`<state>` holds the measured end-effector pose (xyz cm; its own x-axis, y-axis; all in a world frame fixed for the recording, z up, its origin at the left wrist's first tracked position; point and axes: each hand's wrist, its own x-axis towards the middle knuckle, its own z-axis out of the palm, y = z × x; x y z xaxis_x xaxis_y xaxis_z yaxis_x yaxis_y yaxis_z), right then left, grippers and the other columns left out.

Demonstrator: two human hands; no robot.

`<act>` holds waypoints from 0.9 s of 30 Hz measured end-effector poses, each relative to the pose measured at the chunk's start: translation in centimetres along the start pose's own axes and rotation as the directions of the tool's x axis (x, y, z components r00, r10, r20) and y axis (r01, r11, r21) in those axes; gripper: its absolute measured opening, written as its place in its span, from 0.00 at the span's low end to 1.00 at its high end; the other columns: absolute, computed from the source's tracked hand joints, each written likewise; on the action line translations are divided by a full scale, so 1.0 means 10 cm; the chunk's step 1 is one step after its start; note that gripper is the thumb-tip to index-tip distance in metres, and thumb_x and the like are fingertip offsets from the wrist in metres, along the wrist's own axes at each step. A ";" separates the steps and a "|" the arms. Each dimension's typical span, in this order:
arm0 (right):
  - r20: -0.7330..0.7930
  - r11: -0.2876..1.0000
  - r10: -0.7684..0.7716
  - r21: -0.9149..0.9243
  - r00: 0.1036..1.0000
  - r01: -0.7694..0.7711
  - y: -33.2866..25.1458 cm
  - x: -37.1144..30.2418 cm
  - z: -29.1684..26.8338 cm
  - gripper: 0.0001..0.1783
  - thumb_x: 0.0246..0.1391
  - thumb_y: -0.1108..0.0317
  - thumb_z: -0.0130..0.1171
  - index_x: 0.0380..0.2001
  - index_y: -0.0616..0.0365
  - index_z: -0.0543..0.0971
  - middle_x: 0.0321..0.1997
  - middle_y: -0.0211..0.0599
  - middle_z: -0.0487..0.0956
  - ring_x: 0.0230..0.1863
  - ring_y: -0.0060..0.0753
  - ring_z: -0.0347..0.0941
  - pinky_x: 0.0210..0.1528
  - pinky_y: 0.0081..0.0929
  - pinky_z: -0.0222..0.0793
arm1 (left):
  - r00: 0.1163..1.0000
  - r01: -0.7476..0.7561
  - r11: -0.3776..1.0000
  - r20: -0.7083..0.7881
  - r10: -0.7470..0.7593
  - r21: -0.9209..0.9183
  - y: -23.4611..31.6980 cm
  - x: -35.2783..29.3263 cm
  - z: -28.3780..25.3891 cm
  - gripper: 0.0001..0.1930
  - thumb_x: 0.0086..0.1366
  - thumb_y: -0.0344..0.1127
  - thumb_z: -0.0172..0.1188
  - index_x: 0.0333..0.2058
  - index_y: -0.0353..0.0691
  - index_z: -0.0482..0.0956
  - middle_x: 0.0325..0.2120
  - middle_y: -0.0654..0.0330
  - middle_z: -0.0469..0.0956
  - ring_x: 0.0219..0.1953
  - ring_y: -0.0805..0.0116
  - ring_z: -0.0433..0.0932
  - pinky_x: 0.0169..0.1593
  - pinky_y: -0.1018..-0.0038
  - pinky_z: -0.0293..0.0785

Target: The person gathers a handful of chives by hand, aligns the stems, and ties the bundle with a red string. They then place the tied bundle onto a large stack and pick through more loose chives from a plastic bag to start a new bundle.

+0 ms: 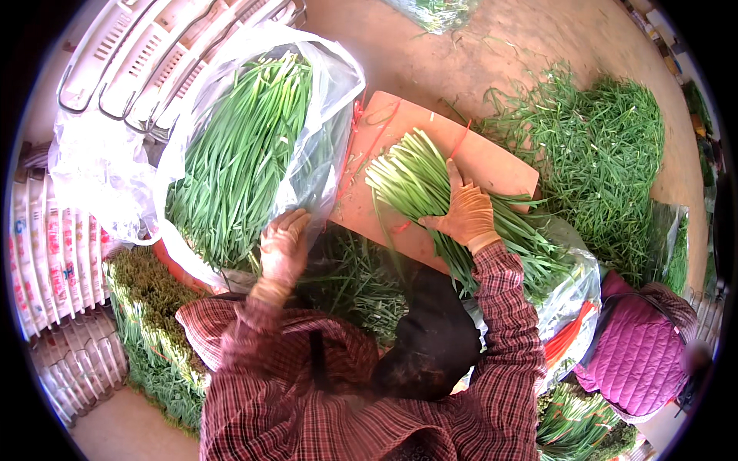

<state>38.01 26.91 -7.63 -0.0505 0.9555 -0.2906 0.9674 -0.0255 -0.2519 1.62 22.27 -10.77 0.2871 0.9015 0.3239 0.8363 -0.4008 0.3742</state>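
My right hand (pixel 467 211), in an orange-tan glove, lies over a bundle of garlic chives (pixel 410 174), with thumb and fingers spread around it. The bundle rests slanted on an orange-brown board (pixel 498 170), pale stem ends toward the upper left and green leaves trailing to the lower right. My left hand (pixel 283 244) is at the near right edge of a large clear plastic bag (pixel 327 142). Its fingers look bent and are blurred, so their grip is unclear. Inside that bag lies a big heap of chives (pixel 244 154). Red ties (pixel 372 138) lie across the board.
Loose chives (pixel 592 154) are piled on the floor at right. White crates (pixel 146 58) stand at upper left, beside crumpled plastic (pixel 104 173). Stacked chives (pixel 157 338) are at left. A person in a purple quilted jacket (pixel 638 349) sits close at right.
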 end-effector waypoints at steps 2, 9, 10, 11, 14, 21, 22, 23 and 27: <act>0.054 0.999 0.031 0.015 0.998 -0.031 0.00 0.01 -0.06 0.72 0.32 0.40 0.78 0.74 0.62 0.50 0.66 0.58 0.68 0.65 0.55 0.68 0.66 0.45 0.65 | 0.991 0.077 0.990 -0.102 -0.090 -0.121 0.38 -0.04 -0.01 0.20 0.54 0.26 0.69 0.47 0.45 0.82 0.45 0.56 0.82 0.47 0.52 0.80 0.50 0.59 0.76; 0.007 1.000 0.009 0.000 1.000 -0.009 0.07 0.03 0.05 0.72 0.33 0.38 0.76 0.75 0.59 0.50 0.59 0.58 0.74 0.58 0.53 0.74 0.60 0.46 0.69 | 0.645 0.722 0.678 0.489 -0.587 -0.140 1.32 0.18 0.55 0.28 0.58 0.51 0.72 0.51 0.41 0.78 0.40 0.53 0.83 0.41 0.55 0.83 0.48 0.64 0.77; -0.007 1.000 0.004 -0.002 1.000 -0.004 0.08 0.02 0.06 0.72 0.33 0.37 0.76 0.74 0.59 0.50 0.59 0.58 0.74 0.57 0.53 0.74 0.60 0.46 0.69 | 0.639 0.711 0.695 0.506 -0.579 -0.103 1.32 0.27 0.59 0.29 0.57 0.54 0.71 0.50 0.41 0.78 0.39 0.52 0.84 0.41 0.54 0.83 0.48 0.64 0.77; -0.020 1.000 -0.007 0.001 1.000 0.007 0.08 0.02 0.06 0.72 0.33 0.37 0.76 0.74 0.59 0.50 0.59 0.59 0.74 0.57 0.53 0.75 0.60 0.46 0.69 | 0.632 0.700 0.712 0.518 -0.576 -0.061 1.29 0.35 0.61 0.30 0.57 0.56 0.70 0.50 0.41 0.78 0.38 0.52 0.84 0.41 0.54 0.83 0.48 0.63 0.77; -0.075 0.999 -0.049 -0.007 0.996 0.049 0.08 0.01 0.08 0.72 0.33 0.36 0.75 0.74 0.60 0.50 0.58 0.58 0.75 0.57 0.52 0.75 0.60 0.46 0.69 | 0.585 0.680 0.732 0.570 -0.577 0.042 1.08 0.47 0.73 0.29 0.56 0.60 0.67 0.48 0.44 0.80 0.35 0.54 0.85 0.39 0.56 0.84 0.45 0.63 0.78; -0.032 0.999 -0.034 0.024 0.999 0.034 0.12 0.06 0.05 0.72 0.32 0.35 0.75 0.74 0.61 0.52 0.58 0.60 0.75 0.56 0.53 0.76 0.59 0.44 0.70 | 0.520 0.778 -0.105 0.729 -0.446 -0.619 0.73 0.09 0.71 0.07 0.62 0.34 0.67 0.33 0.38 0.79 0.22 0.59 0.81 0.21 0.69 0.78 0.29 0.75 0.76; -0.036 0.999 -0.035 0.023 0.999 0.036 0.15 0.08 0.05 0.72 0.32 0.35 0.75 0.74 0.61 0.52 0.58 0.60 0.75 0.55 0.53 0.76 0.58 0.44 0.71 | 0.557 0.674 -0.259 0.706 -0.437 -0.692 0.74 0.03 0.65 0.05 0.63 0.30 0.66 0.31 0.38 0.78 0.21 0.60 0.80 0.20 0.70 0.77 0.28 0.76 0.75; -0.038 0.999 -0.042 0.023 0.998 0.043 0.14 0.08 0.06 0.72 0.32 0.35 0.75 0.74 0.62 0.52 0.58 0.60 0.75 0.55 0.53 0.77 0.58 0.43 0.72 | 0.648 0.573 -0.353 0.673 -0.358 -0.739 0.73 -0.03 0.57 0.06 0.67 0.30 0.62 0.30 0.42 0.77 0.20 0.62 0.78 0.19 0.71 0.76 0.26 0.75 0.75; -0.091 0.995 -0.099 0.012 0.991 0.100 0.19 0.10 0.07 0.72 0.32 0.36 0.75 0.73 0.63 0.52 0.58 0.61 0.75 0.53 0.54 0.77 0.56 0.43 0.74 | 0.502 0.623 -0.393 0.731 -0.463 -0.677 1.02 -0.10 0.67 0.03 0.65 0.29 0.63 0.31 0.44 0.78 0.20 0.62 0.77 0.20 0.70 0.75 0.25 0.74 0.72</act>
<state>39.58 27.59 -9.02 -0.1228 0.9762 -0.1788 0.9544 0.0668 -0.2909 12.97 18.37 -13.11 0.0988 0.7575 -0.6453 -0.4659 0.6082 0.6427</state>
